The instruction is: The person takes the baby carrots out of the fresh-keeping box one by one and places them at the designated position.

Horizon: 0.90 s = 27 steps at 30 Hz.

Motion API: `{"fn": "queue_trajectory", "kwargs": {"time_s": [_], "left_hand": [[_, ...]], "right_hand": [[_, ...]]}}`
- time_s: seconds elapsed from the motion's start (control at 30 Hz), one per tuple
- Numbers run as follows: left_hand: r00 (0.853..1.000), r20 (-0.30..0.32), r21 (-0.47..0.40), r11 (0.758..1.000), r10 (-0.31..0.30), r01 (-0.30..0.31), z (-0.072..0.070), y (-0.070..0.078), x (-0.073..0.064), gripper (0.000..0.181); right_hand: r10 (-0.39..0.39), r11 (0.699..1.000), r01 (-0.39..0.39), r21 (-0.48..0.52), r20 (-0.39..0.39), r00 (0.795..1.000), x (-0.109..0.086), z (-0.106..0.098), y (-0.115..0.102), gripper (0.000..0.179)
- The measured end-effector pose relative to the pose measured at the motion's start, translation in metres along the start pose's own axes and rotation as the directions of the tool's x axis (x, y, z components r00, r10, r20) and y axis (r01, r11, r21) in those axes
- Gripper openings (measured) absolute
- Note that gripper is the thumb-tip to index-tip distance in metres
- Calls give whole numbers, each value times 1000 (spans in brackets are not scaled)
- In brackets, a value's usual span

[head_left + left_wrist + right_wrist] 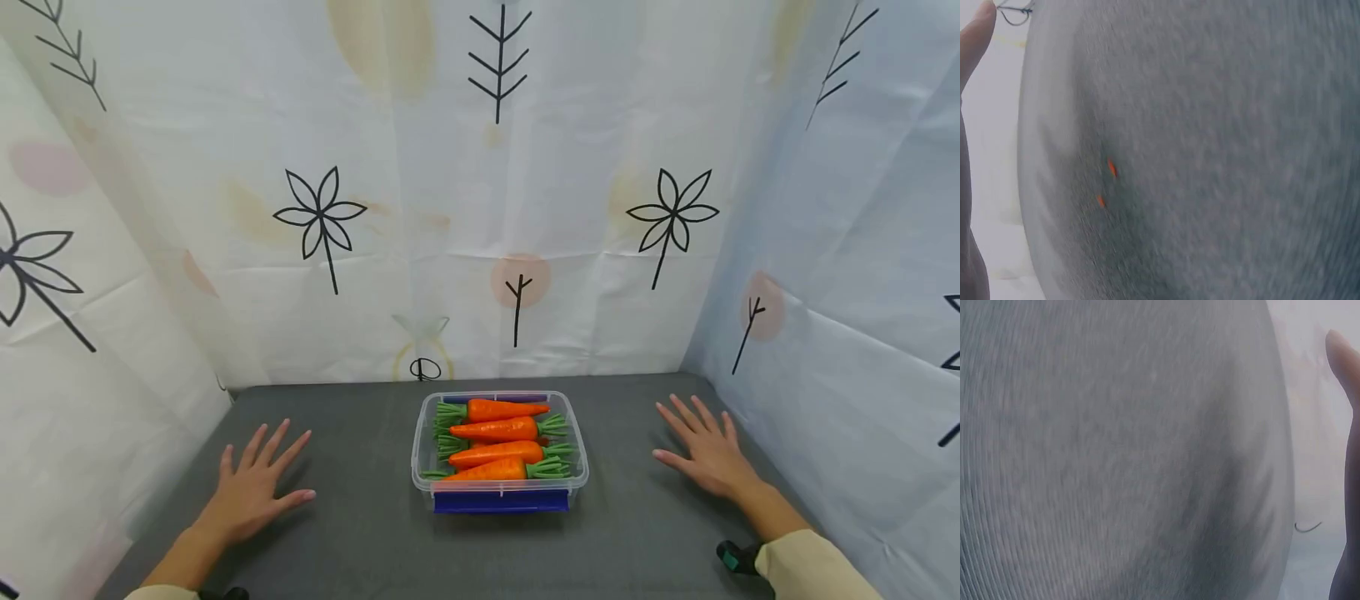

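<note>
A clear plastic food container [424, 482] with a blue clip [501, 501] on its near side stands in the middle of the grey table. Inside it lie several orange carrots [493, 430] with green stem ends, stacked crosswise. To its left, my left hand [247, 496] is held with spread, straight fingers and touches no object. My right hand [708, 457] is likewise spread, to the right of the container and apart from it. In the wrist views only part of each hand shows, with a thumb [975, 40] at the left and a thumb [1344, 365] at the right.
Grey cloth covers the table [360, 533]. White sheets [450, 208] printed with plants hang behind it and at both sides. Two small orange specks [1112, 167] show on the grey surface in the left wrist view. Dark wrist straps [738, 557] sit by the sleeves.
</note>
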<state>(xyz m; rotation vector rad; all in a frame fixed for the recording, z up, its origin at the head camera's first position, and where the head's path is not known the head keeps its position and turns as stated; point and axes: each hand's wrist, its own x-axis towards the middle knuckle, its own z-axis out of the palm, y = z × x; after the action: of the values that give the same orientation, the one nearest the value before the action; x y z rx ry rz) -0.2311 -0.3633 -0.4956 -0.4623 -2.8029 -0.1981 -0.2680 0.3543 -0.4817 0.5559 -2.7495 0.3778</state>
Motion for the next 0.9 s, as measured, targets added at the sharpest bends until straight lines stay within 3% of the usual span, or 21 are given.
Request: {"fn": "queue_trajectory", "kwargs": {"time_s": [0.3,0.53,0.73,0.9], "left_hand": [[994,-86,-60,996,66,-71,-3,25,11,86],[983,-138,-131,982,120,-138,-9,49,22,84],[974,-178,-218,960,138,-176,-14,68,30,83],[966,-218,-315,928,136,-201,-17,80,36,82]], "right_hand": [[-35,999,37,28,-58,998,10,-1,-25,77],[-47,991,59,117,-108,993,19,0,-43,77],[-72,962,107,252,-146,987,29,-3,-61,76],[-86,923,135,360,-150,985,38,-5,-76,76]]}}
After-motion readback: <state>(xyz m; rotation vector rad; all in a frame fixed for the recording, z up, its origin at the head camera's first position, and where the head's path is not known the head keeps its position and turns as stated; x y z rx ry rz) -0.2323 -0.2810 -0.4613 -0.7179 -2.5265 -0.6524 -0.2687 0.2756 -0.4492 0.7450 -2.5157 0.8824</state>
